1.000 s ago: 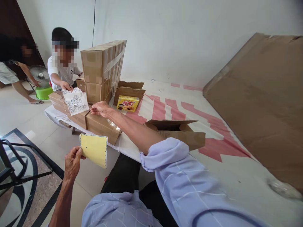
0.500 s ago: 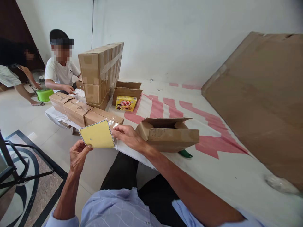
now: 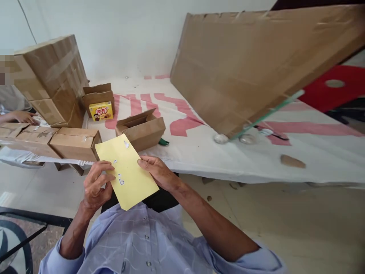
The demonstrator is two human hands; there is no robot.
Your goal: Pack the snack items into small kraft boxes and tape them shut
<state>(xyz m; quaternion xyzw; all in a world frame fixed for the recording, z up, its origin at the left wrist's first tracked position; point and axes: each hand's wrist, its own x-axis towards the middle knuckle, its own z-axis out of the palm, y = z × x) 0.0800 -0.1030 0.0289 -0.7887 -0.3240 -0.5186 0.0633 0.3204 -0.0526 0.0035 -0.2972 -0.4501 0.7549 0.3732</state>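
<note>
A plain yellow sheet of paper or card (image 3: pixel 129 173) is held tilted over my lap. Small white and blue marks or cut-outs show on it. My right hand (image 3: pixel 159 172) pinches its right edge, thumb on top. At its left edge is my left hand (image 3: pixel 98 184), fingers curled over the front near the marks; its thumb is largely hidden. Just beyond the sheet stands an open cardboard box (image 3: pixel 145 133), with a green object (image 3: pixel 163 142) poking out beside it, partly hidden.
Taped cartons (image 3: pixel 54 80) are stacked at the left, with a row of long boxes (image 3: pixel 75 142) before them. A yellow printed box (image 3: pixel 101 111) leans on an open carton. A large cardboard sheet (image 3: pixel 242 64) rises at the right. A co-worker's hand (image 3: pixel 24 117) is at far left.
My view has swung right. The sheet has come closer to my body and been turned; its scalloped blue border no longer shows, and a larger yellow face does. Both hands still hold it.
</note>
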